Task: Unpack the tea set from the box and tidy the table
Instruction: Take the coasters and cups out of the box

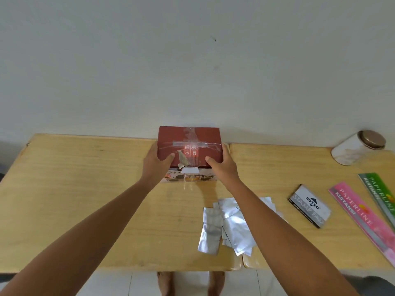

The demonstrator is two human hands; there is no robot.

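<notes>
1. Red box (189, 146) sits at 12 o'clock on the wooden table (74, 199), far edge near the wall. Lid closed, clear tape across the top; torn tape and a white label hang at the near face.
2. Long axis runs 9-to-3, flat across the person's front.
3. Left hand (157, 161) clasps the 9 o'clock end, thumb on the lid; right hand (222, 165) clasps the 3 o'clock end likewise. Both are wrapped on the box, neither closer than the other.
4. Judgement: the tape seam lies between the thumbs, so either hand could reach it (opening not yet begun).
5. Foil sachets (226, 227) lie loose at 5 o'clock, near the right forearm.
6. Stamp pad (310, 207) at 4 o'clock; pink receipt book (361, 218) and green receipt book (378, 189) beyond it.
7. Jar (357, 148) lies on its side at 2 o'clock.
</notes>
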